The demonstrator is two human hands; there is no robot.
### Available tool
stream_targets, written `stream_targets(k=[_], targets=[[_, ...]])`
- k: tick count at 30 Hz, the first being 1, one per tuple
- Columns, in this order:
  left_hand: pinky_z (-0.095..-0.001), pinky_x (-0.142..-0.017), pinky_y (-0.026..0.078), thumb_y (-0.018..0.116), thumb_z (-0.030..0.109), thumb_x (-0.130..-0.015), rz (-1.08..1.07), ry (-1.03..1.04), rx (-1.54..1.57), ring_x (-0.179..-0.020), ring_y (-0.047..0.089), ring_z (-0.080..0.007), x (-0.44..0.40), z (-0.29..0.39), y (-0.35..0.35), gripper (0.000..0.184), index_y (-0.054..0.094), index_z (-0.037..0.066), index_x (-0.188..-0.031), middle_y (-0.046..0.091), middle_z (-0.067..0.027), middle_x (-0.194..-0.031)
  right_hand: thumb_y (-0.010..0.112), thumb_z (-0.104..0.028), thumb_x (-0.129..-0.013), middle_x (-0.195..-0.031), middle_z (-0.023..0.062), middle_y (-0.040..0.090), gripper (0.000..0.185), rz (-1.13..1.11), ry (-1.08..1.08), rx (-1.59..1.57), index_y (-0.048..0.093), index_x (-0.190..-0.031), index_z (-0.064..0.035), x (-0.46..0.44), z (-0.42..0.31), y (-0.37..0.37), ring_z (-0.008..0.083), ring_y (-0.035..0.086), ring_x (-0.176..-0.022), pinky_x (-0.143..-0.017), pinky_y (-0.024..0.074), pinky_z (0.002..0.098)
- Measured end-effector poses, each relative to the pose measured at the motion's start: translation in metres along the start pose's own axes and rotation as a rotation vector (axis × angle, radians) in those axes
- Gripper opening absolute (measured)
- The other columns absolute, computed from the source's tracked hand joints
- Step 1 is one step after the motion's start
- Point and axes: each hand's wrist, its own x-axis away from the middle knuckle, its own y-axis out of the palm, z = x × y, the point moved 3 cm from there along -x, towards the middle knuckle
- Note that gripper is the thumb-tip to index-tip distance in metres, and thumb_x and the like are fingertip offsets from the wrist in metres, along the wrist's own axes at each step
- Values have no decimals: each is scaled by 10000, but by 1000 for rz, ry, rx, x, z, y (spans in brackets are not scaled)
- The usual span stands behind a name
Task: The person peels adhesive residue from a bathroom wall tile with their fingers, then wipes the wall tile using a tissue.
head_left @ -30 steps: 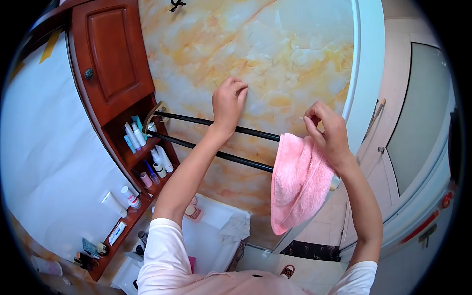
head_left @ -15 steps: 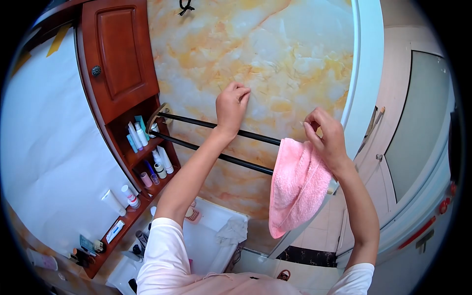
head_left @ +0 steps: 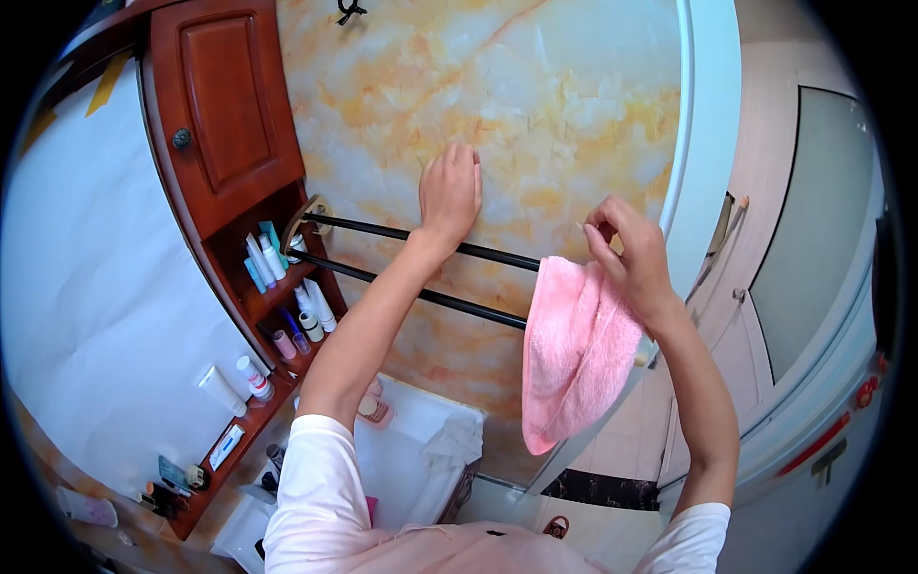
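Observation:
My left hand (head_left: 450,194) is raised in front of the marbled wall, above the black double towel rail (head_left: 459,302). Its fingers are curled together with the back of the hand towards me, so anything in them is hidden. A pink towel (head_left: 578,359) hangs folded over the right end of the rail. Just above the towel, my right hand (head_left: 632,256) has thumb and fingers pinched together. A tiny pale speck shows at its fingertips, too small to name. My right wrist is close beside the towel's upper right edge.
A red-brown cabinet (head_left: 226,105) with open shelves of tubes and bottles stands on the left, beside a white-covered panel (head_left: 105,287). Below lies a white basin (head_left: 411,445) with a crumpled cloth (head_left: 453,442) on its edge. A pale door frame (head_left: 710,124) rises on the right.
My left hand has turned, so its back now faces me and its thumb is hidden. My right hand has shifted slightly up and left. The towel still hangs on the rail.

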Motion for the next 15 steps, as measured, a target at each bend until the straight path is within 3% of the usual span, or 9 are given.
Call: stream_targets(k=[6, 12, 15], targets=[[-439, -687, 460, 593, 62, -882, -63, -76, 127, -787, 563, -372, 11, -6, -1, 98, 516, 13, -916, 569, -166, -843, 637, 1, -846, -804, 129, 568, 86, 1, -7, -9, 560, -884, 0, -1, 1, -2, 242, 610, -670, -607, 487, 333], [-319, -774, 490, 574, 41, -939, -142, -265, 390, -836, 612, -228, 29, -3, -21, 58, 534, 13, -970, 616, -113, -909, 634, -9, -858, -811, 131, 571, 80, -16, 23, -19, 563, -892, 4, 0, -1, -2, 242, 611, -680, -618, 489, 331], [-297, -847, 485, 566, 50, -969, -115, -387, 721, -919, 612, -164, 34, 4, -30, 56, 538, 23, -1009, 623, -78, -1023, 634, -20, -871, -837, 128, 586, 79, -16, 38, -57, 572, -913, 7, -1, 1, -1, 236, 615, -696, -632, 491, 325]])
